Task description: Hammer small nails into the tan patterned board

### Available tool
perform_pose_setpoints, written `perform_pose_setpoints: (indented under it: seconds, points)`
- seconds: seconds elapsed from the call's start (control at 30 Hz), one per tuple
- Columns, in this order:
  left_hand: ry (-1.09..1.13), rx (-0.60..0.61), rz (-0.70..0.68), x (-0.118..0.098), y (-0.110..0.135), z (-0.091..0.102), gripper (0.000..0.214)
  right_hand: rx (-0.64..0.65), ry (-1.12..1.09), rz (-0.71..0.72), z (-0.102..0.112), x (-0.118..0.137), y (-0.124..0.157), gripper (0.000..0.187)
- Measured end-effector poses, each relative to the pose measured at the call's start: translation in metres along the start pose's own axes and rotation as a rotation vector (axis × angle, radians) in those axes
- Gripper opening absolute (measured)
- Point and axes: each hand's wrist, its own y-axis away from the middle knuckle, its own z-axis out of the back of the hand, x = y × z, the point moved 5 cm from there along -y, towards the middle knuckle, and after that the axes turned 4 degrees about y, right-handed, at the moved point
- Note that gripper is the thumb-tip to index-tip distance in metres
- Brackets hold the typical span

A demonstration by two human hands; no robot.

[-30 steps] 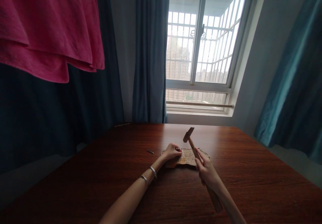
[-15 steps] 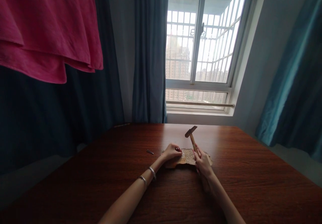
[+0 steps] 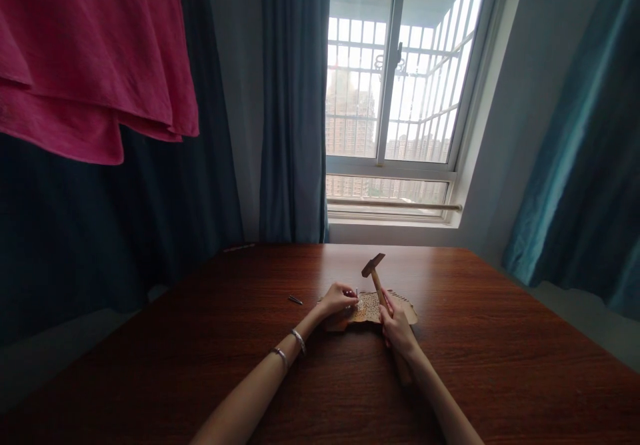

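My right hand (image 3: pixel 397 325) is closed around the wooden handle of a hammer (image 3: pixel 374 269). Its dark metal head is raised above the far side of the sheet, and the handle's lower end sticks out below my fist. With thumb and fingers pinched, my left hand (image 3: pixel 337 299) holds a thin nail (image 3: pixel 357 292) upright over the sheet. A tan sheet (image 3: pixel 369 307), dotted with many small holes and with ragged edges, lies on the table under both hands. Whether it is cardboard or leather I cannot tell.
Small dark metal pins (image 3: pixel 295 299) lie on the brown wooden table (image 3: pixel 320 378), left of my left hand. A pink cloth (image 3: pixel 100 65) hangs at upper left. Blue curtains (image 3: pixel 295 111) and a barred window (image 3: pixel 390 98) stand behind the table.
The whole view has shifted slightly. The hammer stays raised, tilted a little differently. The nail in my left hand now stands more clearly in sight above the fingers.
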Motion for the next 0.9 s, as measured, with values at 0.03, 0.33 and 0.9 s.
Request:
perform_pose_setpoints:
  seconds: [0.03, 0.33, 0.9]
  points:
    - [-0.003, -0.001, 0.002, -0.001, 0.0, 0.0, 0.026, 0.006, -0.009, 0.003, 0.0, -0.001, 0.0, 0.061]
    - [-0.037, 0.006, -0.014, -0.008, 0.001, 0.001, 0.029, 0.022, -0.05, -0.002, 0.0, -0.002, 0.003, 0.06]
    - [-0.043, -0.007, -0.014, -0.01, 0.003, -0.001, 0.027, 0.012, -0.08, -0.038, 0.0, 0.002, 0.011, 0.059]
